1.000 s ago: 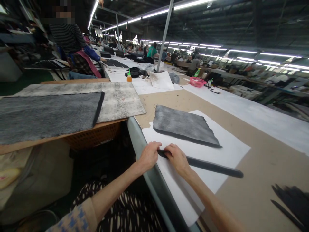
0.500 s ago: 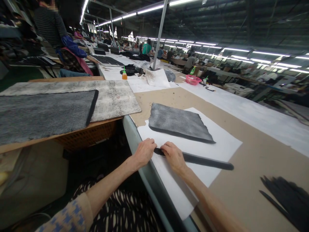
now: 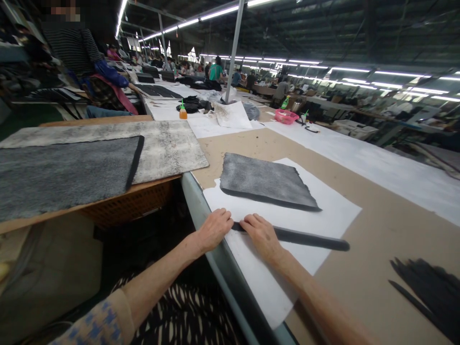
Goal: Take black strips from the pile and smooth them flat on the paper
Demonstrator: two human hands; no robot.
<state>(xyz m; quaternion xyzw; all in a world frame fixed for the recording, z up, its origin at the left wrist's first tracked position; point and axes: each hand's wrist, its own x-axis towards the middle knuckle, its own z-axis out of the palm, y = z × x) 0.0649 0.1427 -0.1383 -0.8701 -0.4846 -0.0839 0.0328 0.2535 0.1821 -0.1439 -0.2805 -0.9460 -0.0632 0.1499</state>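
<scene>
A long narrow black strip [image 3: 309, 239] lies across a white paper sheet [image 3: 334, 215] on the brown table. My left hand [image 3: 214, 229] pinches the strip's near end at the table edge, fingers curled on it. My right hand [image 3: 261, 233] presses down on the strip just to the right of the left hand, fingers bent over it. A grey fuzzy fabric piece [image 3: 264, 181] with a dark edge lies on the same paper just beyond the hands.
A pile of more black strips [image 3: 427, 290] lies at the right. A board with a large grey fabric panel [image 3: 61, 170] sits to the left. An orange glue bottle [image 3: 183, 111] and a pink basket [image 3: 287, 116] stand farther back. A person in a striped top [image 3: 84, 62] works at the left rear.
The view has shifted slightly; both hands stay on the strip's near end, with hardly any movement along it.
</scene>
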